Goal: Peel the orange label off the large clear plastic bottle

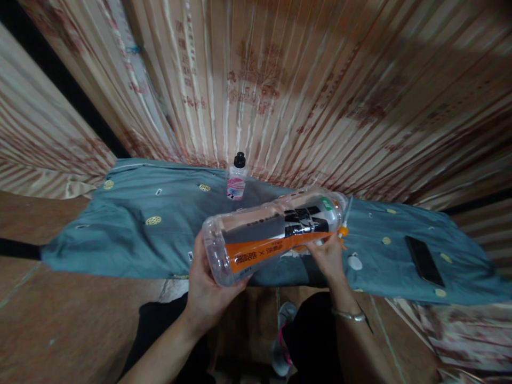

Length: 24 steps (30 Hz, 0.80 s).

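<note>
A large clear plastic bottle (256, 234) with an orange and black label lies sideways, tilted, in both my hands above the cloth-covered board. My left hand (206, 298) wraps round its base end, thumb underneath. Near the neck end, my right hand (330, 256) grips the lower side; most of its fingers are hidden behind the bottle. A small orange piece (343, 231) shows beside the right hand, and I cannot make out what it is. Beyond the bottle stands a small clear squeeze bottle (237, 178) with a black cap and pink label, upright.
A blue-green patterned cloth (132, 234) covers the narrow board in front of me. On it, to the right, lie a black phone (424, 260) and a white round disc (354, 261). A pleated patterned curtain (256, 80) hangs behind. Dark bars (64, 80) frame the sides.
</note>
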{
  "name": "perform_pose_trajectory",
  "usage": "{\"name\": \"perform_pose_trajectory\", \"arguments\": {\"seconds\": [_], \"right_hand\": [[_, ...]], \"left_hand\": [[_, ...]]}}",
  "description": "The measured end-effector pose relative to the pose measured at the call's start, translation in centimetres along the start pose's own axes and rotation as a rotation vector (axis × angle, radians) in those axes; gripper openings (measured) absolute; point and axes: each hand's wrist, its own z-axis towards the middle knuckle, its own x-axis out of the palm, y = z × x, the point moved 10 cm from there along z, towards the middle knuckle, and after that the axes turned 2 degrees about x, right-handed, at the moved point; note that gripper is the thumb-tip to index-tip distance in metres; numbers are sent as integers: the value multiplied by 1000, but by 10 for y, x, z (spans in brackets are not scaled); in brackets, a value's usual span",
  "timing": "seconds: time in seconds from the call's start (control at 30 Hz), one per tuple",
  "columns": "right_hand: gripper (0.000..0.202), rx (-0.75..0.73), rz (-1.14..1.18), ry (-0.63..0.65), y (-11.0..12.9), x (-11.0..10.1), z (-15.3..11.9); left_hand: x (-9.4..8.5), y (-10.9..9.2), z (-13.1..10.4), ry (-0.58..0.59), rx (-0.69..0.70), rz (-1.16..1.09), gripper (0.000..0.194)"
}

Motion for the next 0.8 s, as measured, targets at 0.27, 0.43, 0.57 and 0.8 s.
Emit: {"name": "perform_pose_trajectory", "arguments": {"seconds": [0.27,0.43,0.57,0.8], "right_hand": [[57,24,-35,-6,-7,0,0],[56,2,-19,-6,-4,0,0],[54,6,-31,-15,-5,-1,0],[57,22,-15,2,-8,1,0]], "left_hand": [[-2,-3,0,7,43,26,65],[0,-3,1,10,39,7,68],[0,-1,-1,-2,36,-14,69],[-1,4,-2,-4,4,-49,81]]}}
